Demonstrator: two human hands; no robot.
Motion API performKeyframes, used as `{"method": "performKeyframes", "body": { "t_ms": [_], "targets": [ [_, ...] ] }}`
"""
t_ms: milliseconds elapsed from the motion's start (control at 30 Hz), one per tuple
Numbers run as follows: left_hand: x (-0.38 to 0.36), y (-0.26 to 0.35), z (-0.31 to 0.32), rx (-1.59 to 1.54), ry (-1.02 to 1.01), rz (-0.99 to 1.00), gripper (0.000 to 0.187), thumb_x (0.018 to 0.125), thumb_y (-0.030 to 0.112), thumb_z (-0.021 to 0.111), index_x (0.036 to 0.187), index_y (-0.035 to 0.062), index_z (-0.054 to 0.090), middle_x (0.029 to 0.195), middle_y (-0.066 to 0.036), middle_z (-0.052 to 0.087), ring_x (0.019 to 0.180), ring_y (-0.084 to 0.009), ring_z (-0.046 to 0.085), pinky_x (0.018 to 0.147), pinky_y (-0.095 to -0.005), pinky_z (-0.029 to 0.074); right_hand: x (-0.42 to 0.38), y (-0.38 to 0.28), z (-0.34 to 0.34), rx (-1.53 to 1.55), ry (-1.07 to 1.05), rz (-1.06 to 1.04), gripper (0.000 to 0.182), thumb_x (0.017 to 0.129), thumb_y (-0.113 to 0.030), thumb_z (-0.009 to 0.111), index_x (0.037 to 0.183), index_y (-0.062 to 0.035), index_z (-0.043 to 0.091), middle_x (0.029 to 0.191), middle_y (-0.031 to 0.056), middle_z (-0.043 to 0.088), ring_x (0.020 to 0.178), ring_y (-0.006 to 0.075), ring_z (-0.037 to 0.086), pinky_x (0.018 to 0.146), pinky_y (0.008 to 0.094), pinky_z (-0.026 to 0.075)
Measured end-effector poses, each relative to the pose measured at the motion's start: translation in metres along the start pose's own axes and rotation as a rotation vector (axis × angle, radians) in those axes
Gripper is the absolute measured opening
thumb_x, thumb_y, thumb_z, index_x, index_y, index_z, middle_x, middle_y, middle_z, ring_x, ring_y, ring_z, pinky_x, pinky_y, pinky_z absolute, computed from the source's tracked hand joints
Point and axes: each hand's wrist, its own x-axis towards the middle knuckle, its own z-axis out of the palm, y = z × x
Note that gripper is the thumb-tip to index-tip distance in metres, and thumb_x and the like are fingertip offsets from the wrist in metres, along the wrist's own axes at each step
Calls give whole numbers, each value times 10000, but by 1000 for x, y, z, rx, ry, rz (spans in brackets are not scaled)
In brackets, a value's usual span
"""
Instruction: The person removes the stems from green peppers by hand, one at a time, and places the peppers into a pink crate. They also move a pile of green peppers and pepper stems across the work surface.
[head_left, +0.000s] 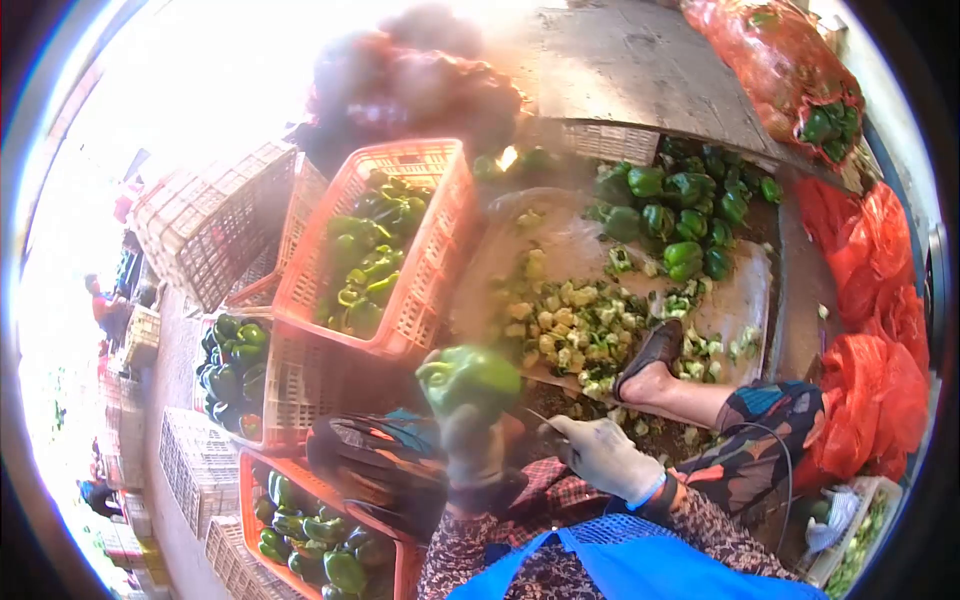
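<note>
My left hand [472,450], in a pale glove and blurred, is closed around a green bell pepper [468,380], raised over my lap. To its right, my right hand [608,458] wears a whitish glove with a blue band at the wrist. Its fingers are wrapped round what looks like a small knife [541,419]; only a thin dark blade shows, pointing toward the pepper. In front of my sandalled foot [652,362] lies a heap of cut pepper cores [575,325] on a pale sheet. Whole green peppers [688,210] are piled beyond it.
An orange crate [440,240] with green peppers stands ahead left, beside stacked pale crates [215,225]. Another orange crate [400,570] of peppers is at lower left. Red plastic bags [870,400] lie at right, below a wooden board [640,80] and a full net sack [770,60].
</note>
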Motion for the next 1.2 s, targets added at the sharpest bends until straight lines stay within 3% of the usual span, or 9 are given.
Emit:
{"method": "performKeyframes", "body": {
  "t_ms": [67, 233, 333, 533, 733, 800, 1000, 1033, 1200],
  "targets": [
    [-1, -8, -52, 487, 61, 112, 811, 848, 428, 754, 1516, 110, 422, 1441, -162, 551, 1280, -406, 594, 1098, -544, 494, -8, -6, -5, 38, 181, 27, 144, 992, -91, 652, 1131, -71, 684, 882, 190, 718, 794, 351, 726, 684, 400, 563],
    [-6, 9, -12, 7, 38, -228, 809, 875, 464, 707, 1508, 52, 418, 1455, -223, 546, 1292, -412, 591, 1091, -543, 493, 29, -15, -28, 85, 311, -82, 346, 977, -217, 720, 1248, -16, 643, 1130, 192, 722, 1007, 292, 732, 853, 357, 575],
    [-25, 30, 8, -58, -93, -437, 918, 799, 167, 770, 1581, 106, 295, 1427, -144, 513, 1302, -294, 546, 1094, -426, 480, 58, -13, -24, 280, -37, -11, 831, 868, -508, 796, 1480, -30, 501, 1301, 246, 664, 1242, 379, 643, 1046, 428, 507],
    [-35, 19, -12, 315, -265, -550, 737, 832, 110, 830, 1468, 70, 461, 1274, -59, 624, 1171, -150, 607, 1006, -321, 520, 31, -8, -23, 3, -159, 124, 750, 784, -488, 854, 1304, -23, 578, 1058, 231, 723, 999, 436, 713, 842, 478, 569],
    [-35, 14, -13, 271, -441, -534, 635, 877, 172, 797, 1424, 28, 508, 1224, -46, 651, 1116, -127, 622, 973, -308, 518, 27, 0, -47, 149, -392, 208, 781, 816, -338, 833, 1434, -10, 485, 1105, 138, 716, 999, 211, 700, 874, 363, 552],
    [-31, 13, -16, 55, -364, -655, 544, 910, 220, 748, 1374, 16, 549, 1200, -52, 667, 1097, -145, 635, 961, -315, 525, 24, 20, -39, 1007, -406, 303, 856, 889, -277, 760, 1590, -32, 336, 1280, 95, 668, 1140, 192, 648, 974, 351, 518],
    [-23, -1, -17, 230, 14, -280, 486, 1022, 394, 580, 1355, 42, 581, 1270, -173, 667, 1064, -273, 698, 798, -363, 621, 50, 13, -38, 1245, -192, 267, 900, 942, -435, 687, 1632, -70, 239, 1185, 26, 616, 804, 103, 636, 633, 235, 542],
    [-19, -5, -42, -700, -59, -492, 825, 939, 626, 644, 1535, 105, 413, 1424, -218, 552, 1198, -384, 611, 882, -436, 617, 63, -5, -28, 1215, 18, 209, 921, 917, -459, 693, 1617, -58, 247, 1121, 33, 625, 682, 77, 603, 467, 214, 467],
    [-4, 6, -58, -261, -86, -323, 807, 909, 508, 736, 1532, 102, 422, 1467, -221, 525, 1267, -438, 582, 943, -488, 616, 186, -79, -59, 568, 377, -357, 793, 894, -93, 798, 1556, -26, 367, 1372, 168, 582, 1188, 276, 624, 982, 370, 522]
  ]
}}
